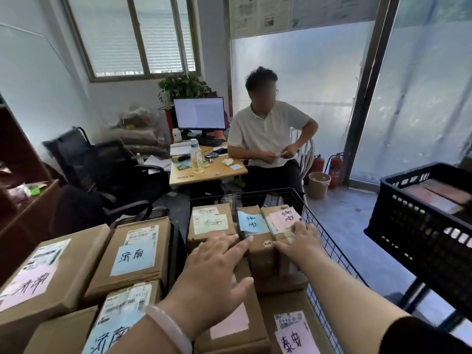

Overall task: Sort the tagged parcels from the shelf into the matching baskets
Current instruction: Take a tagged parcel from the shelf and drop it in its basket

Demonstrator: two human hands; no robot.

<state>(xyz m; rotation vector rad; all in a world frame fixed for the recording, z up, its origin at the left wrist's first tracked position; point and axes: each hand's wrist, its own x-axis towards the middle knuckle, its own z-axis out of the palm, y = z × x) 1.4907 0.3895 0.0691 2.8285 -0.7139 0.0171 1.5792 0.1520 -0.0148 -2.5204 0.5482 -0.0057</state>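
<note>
Several brown cardboard parcels with coloured tags fill a black wire basket (332,249) in front of me. Three stand upright at its far end: one with a green tag (210,224), one with a blue tag (251,223) and one with a pink tag (283,219). My left hand (212,272) lies flat with straight fingers across the parcels, fingertips at the green-tagged and blue-tagged ones. My right hand (301,241) rests on the near top of the pink-tagged parcel, fingers over its edge. A separate stack of parcels (132,254) with blue and pink tags sits to the left.
A black plastic crate (419,226) stands on a frame at right. A person sits at a desk (204,172) with a monitor just beyond the basket. A black office chair (107,169) is at left, a brown shelf (23,200) at the far left.
</note>
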